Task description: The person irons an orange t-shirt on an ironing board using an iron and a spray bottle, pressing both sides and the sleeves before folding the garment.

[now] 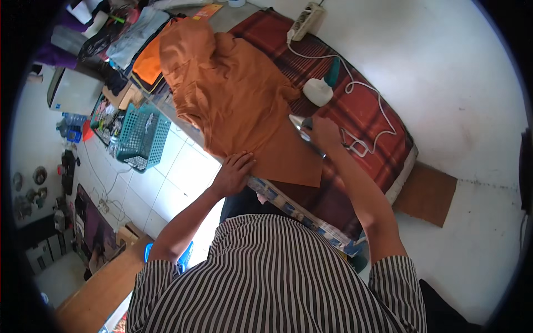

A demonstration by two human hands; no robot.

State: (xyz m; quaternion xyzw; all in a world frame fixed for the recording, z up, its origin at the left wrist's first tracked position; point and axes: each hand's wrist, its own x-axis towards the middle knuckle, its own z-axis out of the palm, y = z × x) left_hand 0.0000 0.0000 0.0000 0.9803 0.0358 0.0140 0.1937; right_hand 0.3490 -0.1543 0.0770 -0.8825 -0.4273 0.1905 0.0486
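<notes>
A rust-orange garment [233, 100] lies on a red plaid padded board [377, 119], its upper part wrinkled and its lower part near me smoother. My right hand [327, 133] grips an electric iron [297, 123] at the garment's right edge, with its silvery soleplate partly showing. My left hand [236, 172] lies on the garment's lower left edge, fingers stretched over the cloth. A white spray bottle with a teal top [317, 91] stands beyond the iron, beside a looping white cord.
A power strip [305, 21] sits at the board's far edge against the white wall. Folded clothes [136, 47] are piled at upper left. A teal basket [141, 141] rests on the tiled floor [177, 177] to my left. Brown cardboard [427, 194] lies right of the board.
</notes>
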